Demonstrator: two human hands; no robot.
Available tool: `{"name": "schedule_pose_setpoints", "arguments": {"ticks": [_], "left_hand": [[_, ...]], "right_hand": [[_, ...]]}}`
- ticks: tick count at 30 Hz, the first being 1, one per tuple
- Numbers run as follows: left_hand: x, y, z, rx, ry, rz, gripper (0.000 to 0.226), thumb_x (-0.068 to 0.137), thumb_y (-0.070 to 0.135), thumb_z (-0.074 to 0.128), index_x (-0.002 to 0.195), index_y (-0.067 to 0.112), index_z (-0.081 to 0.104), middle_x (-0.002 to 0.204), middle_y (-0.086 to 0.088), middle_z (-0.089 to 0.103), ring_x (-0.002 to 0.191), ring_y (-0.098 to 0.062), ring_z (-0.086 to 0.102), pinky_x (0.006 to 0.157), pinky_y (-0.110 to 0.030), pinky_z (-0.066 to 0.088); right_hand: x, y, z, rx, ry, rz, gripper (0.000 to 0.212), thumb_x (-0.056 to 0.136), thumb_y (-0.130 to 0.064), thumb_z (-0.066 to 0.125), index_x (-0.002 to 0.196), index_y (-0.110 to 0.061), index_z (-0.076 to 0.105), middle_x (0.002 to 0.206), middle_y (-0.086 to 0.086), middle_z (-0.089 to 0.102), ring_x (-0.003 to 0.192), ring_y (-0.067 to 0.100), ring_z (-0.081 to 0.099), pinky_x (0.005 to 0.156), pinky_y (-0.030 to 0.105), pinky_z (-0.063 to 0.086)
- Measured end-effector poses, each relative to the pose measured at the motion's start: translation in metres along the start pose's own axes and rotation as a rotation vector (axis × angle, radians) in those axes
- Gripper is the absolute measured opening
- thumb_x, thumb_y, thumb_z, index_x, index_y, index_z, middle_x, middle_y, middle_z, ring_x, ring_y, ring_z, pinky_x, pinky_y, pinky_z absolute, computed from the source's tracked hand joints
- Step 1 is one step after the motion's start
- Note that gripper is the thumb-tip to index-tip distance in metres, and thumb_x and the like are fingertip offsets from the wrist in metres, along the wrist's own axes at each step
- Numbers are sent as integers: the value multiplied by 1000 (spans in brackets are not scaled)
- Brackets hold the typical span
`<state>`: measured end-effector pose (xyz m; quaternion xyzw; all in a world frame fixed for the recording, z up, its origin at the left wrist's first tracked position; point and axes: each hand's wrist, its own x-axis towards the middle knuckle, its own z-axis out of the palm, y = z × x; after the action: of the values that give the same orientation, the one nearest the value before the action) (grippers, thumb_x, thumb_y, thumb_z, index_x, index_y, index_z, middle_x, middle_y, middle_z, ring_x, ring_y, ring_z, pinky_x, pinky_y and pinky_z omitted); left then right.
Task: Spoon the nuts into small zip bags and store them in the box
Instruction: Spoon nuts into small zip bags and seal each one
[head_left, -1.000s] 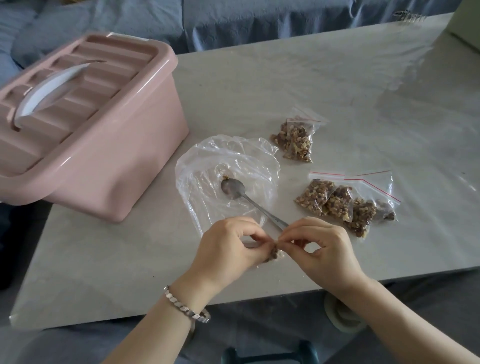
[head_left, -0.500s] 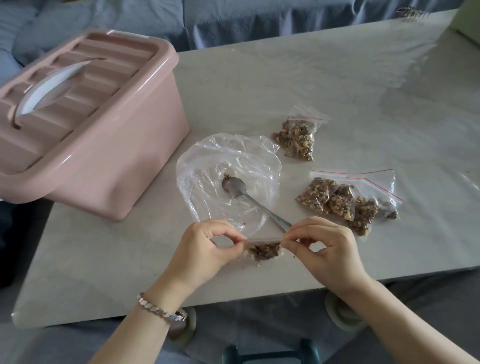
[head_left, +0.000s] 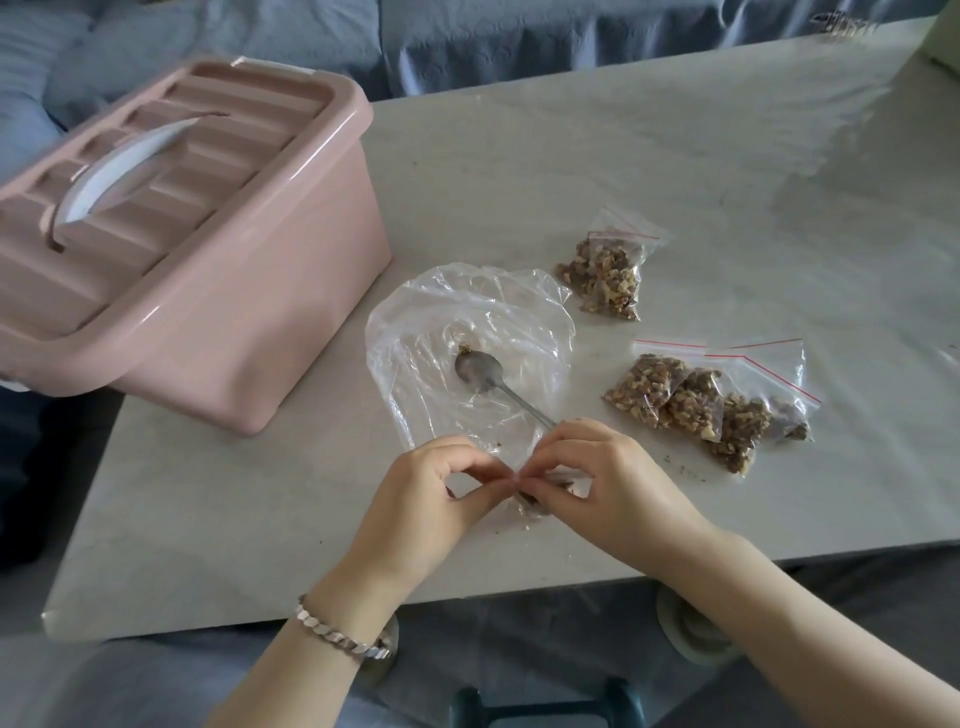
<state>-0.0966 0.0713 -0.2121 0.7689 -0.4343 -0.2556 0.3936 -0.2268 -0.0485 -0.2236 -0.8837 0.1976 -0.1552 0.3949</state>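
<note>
A pale, marble-patterned table (head_left: 675, 156) fills most of the frame, its glossy top catching light toward the upper right. Behind it, along the top edge, runs rumpled blue upholstery (head_left: 467, 41). The corner of a pale green object (head_left: 945, 47) cuts in at the far upper right. Lower left of centre, a silver link bracelet (head_left: 337, 631) circles my wrist. Below the table's near edge, grey-blue fabric (head_left: 519, 639) spreads across the bottom of the frame, with a pale round object (head_left: 691, 631) at lower right and a dark teal piece (head_left: 545, 709) at the bottom edge.
</note>
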Motion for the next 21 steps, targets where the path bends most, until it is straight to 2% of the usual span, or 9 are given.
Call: {"name": "schedule_pose_setpoints", "arguments": {"ticks": [3, 6, 9, 14, 16, 18, 19, 21], "left_hand": [[0, -1, -3, -64, -5, -62, 27, 73, 15, 76, 65, 39, 65, 73, 23, 67, 71, 6, 61, 59, -5, 39], [-1, -1, -1, -117, -23, -79, 28, 74, 10, 76, 65, 35, 66, 67, 25, 66, 68, 8, 61, 59, -3, 38], [-1, 0, 0, -157, -24, -65, 26, 73, 8, 76, 65, 31, 68, 67, 20, 67, 66, 7, 60, 58, -3, 38], [-1, -5, 0, -127, -30, 26, 28, 74, 6, 75, 65, 32, 68, 70, 12, 66, 65, 3, 58, 53, -6, 35], [-1, -8, 2, -111, 1, 63, 28, 72, 10, 75, 64, 36, 67, 70, 13, 65, 62, -3, 58, 48, -14, 35], [-2, -8, 4, -103, 36, 96, 14, 70, 22, 70, 63, 34, 66, 70, 14, 64, 57, -15, 55, 43, -25, 36], [-3, -9, 6, -86, 46, 121, 4, 69, 28, 67, 66, 31, 66, 70, 14, 63, 55, -18, 53, 43, -27, 35], [-5, -10, 8, -15, 78, 186, 8, 69, 32, 62, 70, 25, 65, 70, 12, 61, 55, -15, 52, 43, -23, 35]], "right_hand": [[0, 0, -1, 39, 0, 43, 1, 76, -18, 73, 76, -19, 73, 77, -12, 62, 80, 4, 54, 72, 16, 43], [-1, 0, 1, 75, -7, 67, 5, 75, -15, 73, 75, -19, 72, 77, -13, 62, 78, 3, 56, 69, 13, 44], [-1, -2, 1, 107, -8, 74, 7, 74, -11, 72, 75, -18, 72, 76, -14, 61, 78, 1, 56, 68, 7, 41], [-1, -4, -1, 102, -47, 63, 9, 75, -12, 72, 74, -20, 71, 76, -19, 59, 79, -1, 56, 70, 7, 42], [0, -6, -1, 99, -57, 63, 7, 76, -14, 72, 75, -21, 71, 75, -20, 58, 79, -2, 55, 70, 6, 41], [1, -6, -2, 89, -73, 64, 6, 76, -15, 72, 75, -21, 71, 75, -20, 57, 78, -2, 54, 70, 7, 40], [1, -7, -2, 84, -78, 65, 6, 76, -15, 72, 74, -21, 71, 74, -20, 57, 77, -1, 54, 69, 7, 40], [2, -7, -3, 74, -72, 68, 5, 73, -17, 71, 71, -22, 69, 72, -21, 56, 76, 0, 54, 68, 10, 41]]}}
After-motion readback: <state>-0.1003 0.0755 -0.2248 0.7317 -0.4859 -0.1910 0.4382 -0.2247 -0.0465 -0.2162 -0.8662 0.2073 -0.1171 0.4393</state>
